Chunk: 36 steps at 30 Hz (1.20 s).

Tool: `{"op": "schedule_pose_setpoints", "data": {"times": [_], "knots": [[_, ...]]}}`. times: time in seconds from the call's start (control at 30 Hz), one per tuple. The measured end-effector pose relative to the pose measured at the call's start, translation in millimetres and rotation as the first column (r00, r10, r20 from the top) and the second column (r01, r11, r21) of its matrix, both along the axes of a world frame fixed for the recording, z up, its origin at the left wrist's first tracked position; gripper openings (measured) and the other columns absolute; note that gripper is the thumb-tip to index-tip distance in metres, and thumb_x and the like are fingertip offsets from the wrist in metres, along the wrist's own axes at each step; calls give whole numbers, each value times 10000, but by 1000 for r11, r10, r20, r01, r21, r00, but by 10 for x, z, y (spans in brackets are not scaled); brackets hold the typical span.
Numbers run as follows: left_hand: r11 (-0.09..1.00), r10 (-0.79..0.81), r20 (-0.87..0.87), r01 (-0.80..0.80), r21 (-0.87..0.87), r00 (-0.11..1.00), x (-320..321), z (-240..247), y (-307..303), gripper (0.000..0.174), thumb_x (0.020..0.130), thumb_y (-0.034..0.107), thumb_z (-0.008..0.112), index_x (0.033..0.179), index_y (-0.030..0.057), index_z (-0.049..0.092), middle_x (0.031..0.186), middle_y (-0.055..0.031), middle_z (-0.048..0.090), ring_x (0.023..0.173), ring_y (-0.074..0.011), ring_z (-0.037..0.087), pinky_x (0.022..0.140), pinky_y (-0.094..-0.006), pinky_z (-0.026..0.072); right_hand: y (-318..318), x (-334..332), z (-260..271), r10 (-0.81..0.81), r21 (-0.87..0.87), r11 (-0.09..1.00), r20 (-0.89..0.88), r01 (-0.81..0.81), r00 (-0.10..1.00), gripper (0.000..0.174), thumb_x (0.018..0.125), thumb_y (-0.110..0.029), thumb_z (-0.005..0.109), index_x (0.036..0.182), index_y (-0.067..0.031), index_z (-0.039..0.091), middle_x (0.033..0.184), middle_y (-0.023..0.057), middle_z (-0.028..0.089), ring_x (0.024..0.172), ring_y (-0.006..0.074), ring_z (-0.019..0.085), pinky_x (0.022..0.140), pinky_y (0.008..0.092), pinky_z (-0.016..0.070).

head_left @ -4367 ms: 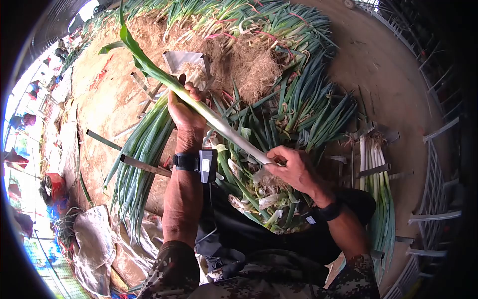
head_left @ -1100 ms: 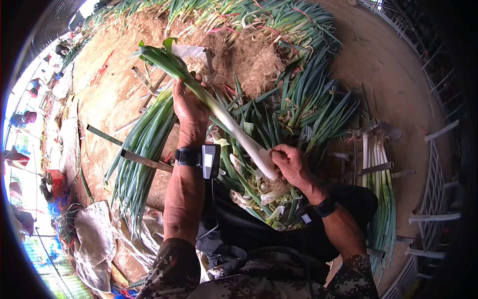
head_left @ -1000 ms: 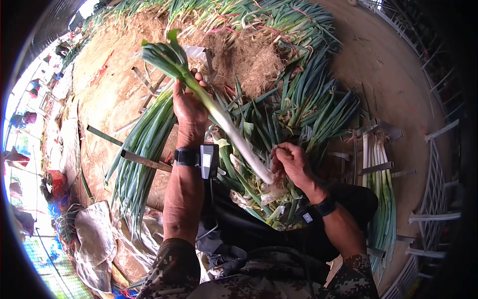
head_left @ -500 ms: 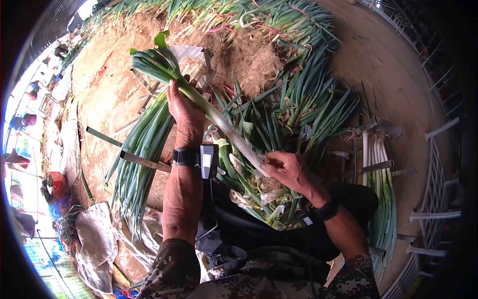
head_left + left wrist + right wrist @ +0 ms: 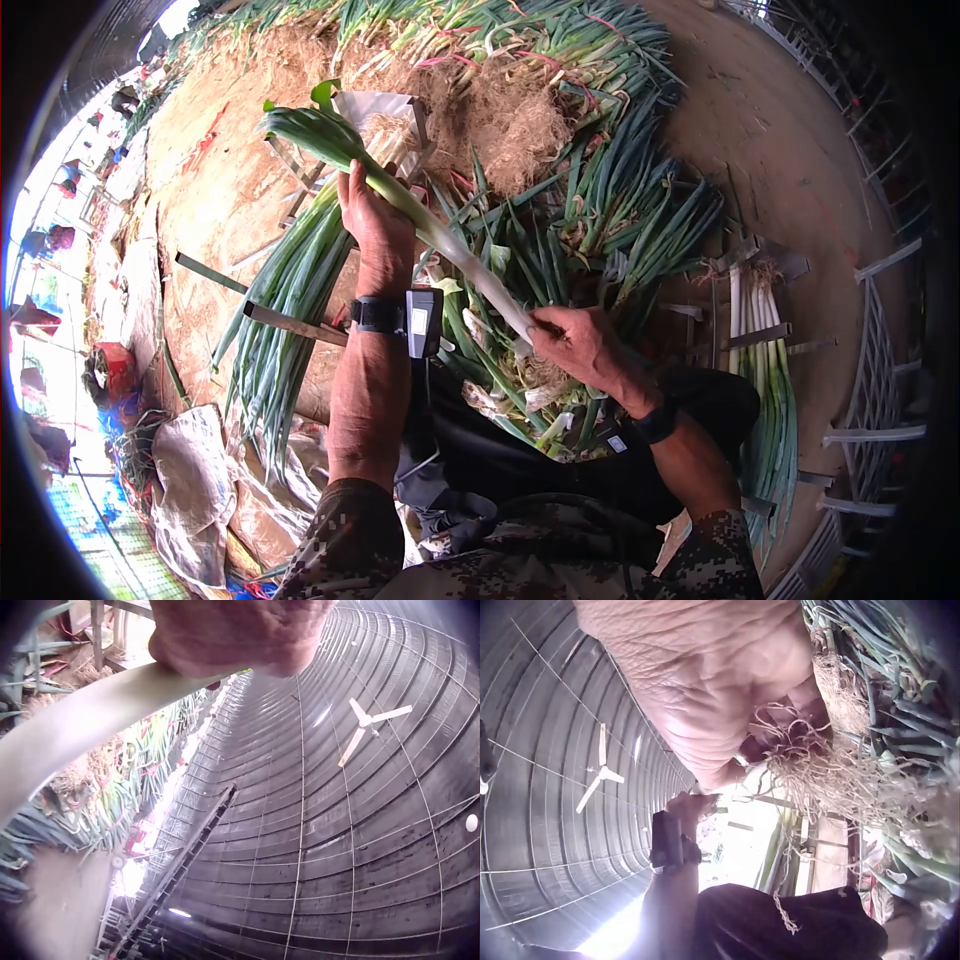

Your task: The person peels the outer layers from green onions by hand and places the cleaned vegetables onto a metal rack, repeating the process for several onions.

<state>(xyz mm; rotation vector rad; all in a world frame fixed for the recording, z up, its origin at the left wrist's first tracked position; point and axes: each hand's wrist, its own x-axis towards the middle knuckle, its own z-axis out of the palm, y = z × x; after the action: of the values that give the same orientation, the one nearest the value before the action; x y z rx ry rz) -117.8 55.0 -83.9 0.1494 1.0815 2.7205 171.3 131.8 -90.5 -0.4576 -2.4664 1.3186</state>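
Note:
A thick green onion (image 5: 466,262) slants across the middle of the head view, leafy top at upper left and white end at lower right. My left hand (image 5: 380,222) grips it just below the leaves. Its white stalk (image 5: 82,720) passes under that hand in the left wrist view. At the lower end my right hand (image 5: 588,348) grips the stalk with curled fingers, covering the tip. Stringy roots (image 5: 817,769) hang by those fingers in the right wrist view. Beneath lies a heap of peeled leaves and trimmings (image 5: 540,400).
A bundle of green onions (image 5: 290,300) rests on a metal rack (image 5: 290,328) at left. Another bundle (image 5: 762,370) lies on a rack at right. Piles of unpeeled green onions (image 5: 630,210) with matted roots (image 5: 510,130) spread ahead. A crumpled sack (image 5: 190,485) lies at lower left.
The long leaf top seen earlier is now bunched and shorter. My right hand came off the white end about a second ago, then took hold of it again. My left hand has barely moved.

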Motion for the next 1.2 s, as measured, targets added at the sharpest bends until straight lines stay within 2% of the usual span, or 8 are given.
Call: {"op": "schedule_pose_setpoints", "data": {"times": [0.07,0.1,0.2,0.43,0.63,0.87,1.0,1.2], "knots": [[1000,-20,27,20,-14,999,63,57,-30,232,1002,267,539,1179,120,568,1013,-48,620,886,-221,604,773,-356,494,1,-16,24,9,-1,1000,78,-9,997,127,871,-119,618,917,-20,684,717,221,604,669,366,670,554,383,488],[959,25,-332,-116,-257,943,-19,-50,-48,233,1002,277,539,1172,121,564,1011,-66,620,877,-232,603,770,-358,494,4,-27,30,17,-2,1000,116,-17,993,114,869,-114,619,898,-20,678,710,224,593,672,381,661,549,386,485],[1000,-24,15,24,-1,1000,7,-24,-30,240,1005,289,534,1179,126,552,1007,-85,618,911,-240,599,795,-368,488,29,-21,-76,9,77,997,20,-11,1000,91,865,-95,611,817,-20,635,694,235,558,717,426,615,535,394,471],[978,-190,143,175,110,971,-75,-101,-51,312,1008,354,521,1181,97,559,1029,-113,643,959,-237,593,851,-355,470,83,-51,-244,-123,-29,992,14,123,992,152,889,-134,577,910,-4,654,741,245,614,728,423,646,586,389,509],[914,-351,155,301,273,924,-179,-95,-16,379,1056,350,334,1101,63,577,949,-69,638,785,-210,597,678,-389,496,145,-6,-331,-208,-256,937,133,236,969,269,933,-217,556,952,23,675,696,127,675,599,206,675,560,331,508],[860,-468,75,435,266,881,-12,100,-65,482,984,550,461,1049,87,574,875,-82,617,660,-189,532,624,-339,453,315,45,-456,-225,-673,712,53,201,973,253,977,-171,537,1149,-8,624,671,26,612,528,81,566,499,250,476],[855,-472,36,448,260,881,-67,83,-63,496,939,567,558,1060,86,575,855,-82,620,628,-177,533,588,-299,472,434,106,-664,-233,-287,936,-76,203,969,383,941,-120,590,1321,-71,563,802,97,718,640,132,648,605,256,519],[834,-480,6,454,313,878,-59,56,-33,654,923,578,568,1187,-20,549,850,-101,617,608,-175,526,559,-283,455,427,199,-314,-91,-82,991,160,105,983,213,889,-232,709,937,-28,754,787,162,711,682,158,687,614,284,501]]}}
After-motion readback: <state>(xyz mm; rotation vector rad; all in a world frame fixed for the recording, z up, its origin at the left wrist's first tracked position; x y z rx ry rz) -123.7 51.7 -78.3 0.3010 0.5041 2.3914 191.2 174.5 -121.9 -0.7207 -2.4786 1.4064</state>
